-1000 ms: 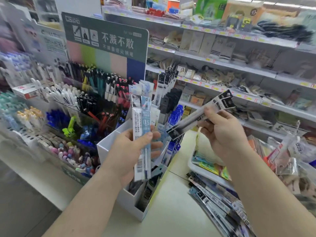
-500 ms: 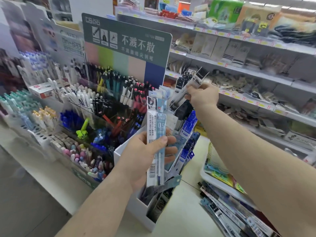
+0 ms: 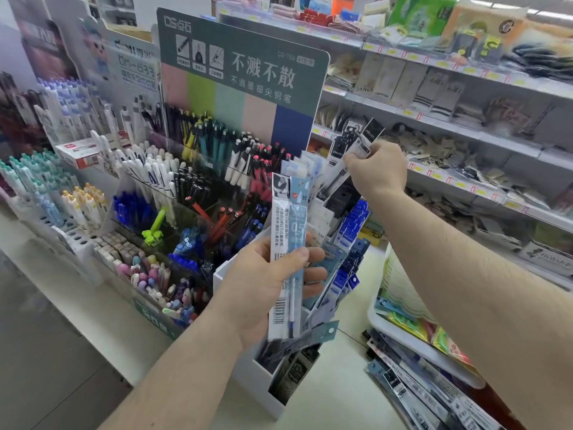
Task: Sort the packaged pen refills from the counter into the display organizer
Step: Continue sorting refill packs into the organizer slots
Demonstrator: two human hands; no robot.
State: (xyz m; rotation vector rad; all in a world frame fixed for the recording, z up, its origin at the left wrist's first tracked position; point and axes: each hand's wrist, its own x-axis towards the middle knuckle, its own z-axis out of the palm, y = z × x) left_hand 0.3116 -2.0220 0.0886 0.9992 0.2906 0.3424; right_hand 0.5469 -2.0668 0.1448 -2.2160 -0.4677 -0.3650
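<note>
Stationery-shop shelving backs a pale counter [image 3: 335, 398] carrying a white tiered cardboard display organizer [image 3: 248, 372]. Right hand [image 3: 376, 170] pinches a black-and-white refill packet [image 3: 361, 147] by its header at the organizer's rear tier, probably to slot it among matching black packs. Left hand [image 3: 266, 287] clamps a light-blue refill packet [image 3: 288, 243] upright, label readable, likely queued next; more packets [image 3: 412, 389] lie on the counter.

Both hands [image 3: 376, 170] with curled fingers [image 3: 314, 268]
</note>
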